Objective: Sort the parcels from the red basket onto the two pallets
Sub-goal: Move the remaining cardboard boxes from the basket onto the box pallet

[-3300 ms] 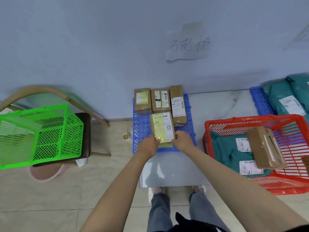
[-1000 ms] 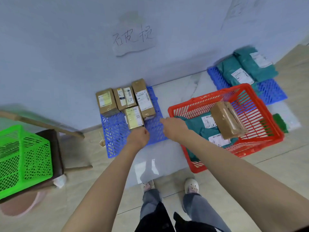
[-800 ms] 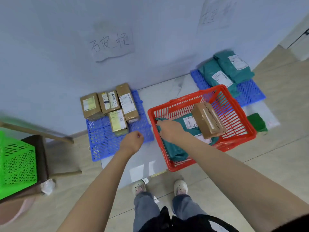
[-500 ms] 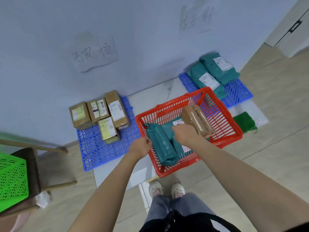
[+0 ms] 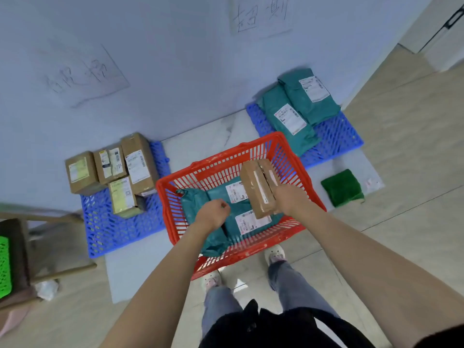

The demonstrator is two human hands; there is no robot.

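The red basket [image 5: 218, 160] stands on the floor right in front of my feet. A brown cardboard box [image 5: 257, 189] lies tilted in it on top of teal mailer bags [image 5: 241, 222]. My right hand [image 5: 288, 200] grips the box's right side. My left hand [image 5: 212, 214] hovers over the teal bags with its fingers loosely curled and holds nothing. The left blue pallet [image 5: 110, 229] carries several cardboard boxes [image 5: 136, 162] by the wall. On the right blue pallet [image 5: 336, 136] lie teal bags [image 5: 288, 116].
A folded green cloth [image 5: 342, 188] lies on the floor right of the basket. A wooden chair [image 5: 22, 259] with a green basket [image 5: 3, 267] stands at the far left. Handwritten paper signs [image 5: 261, 13] hang on the wall above the pallets.
Both hands left the yellow-labelled box on the left pallet and swung right to the red basket. My right hand has taken hold of the brown box; my view turned right.
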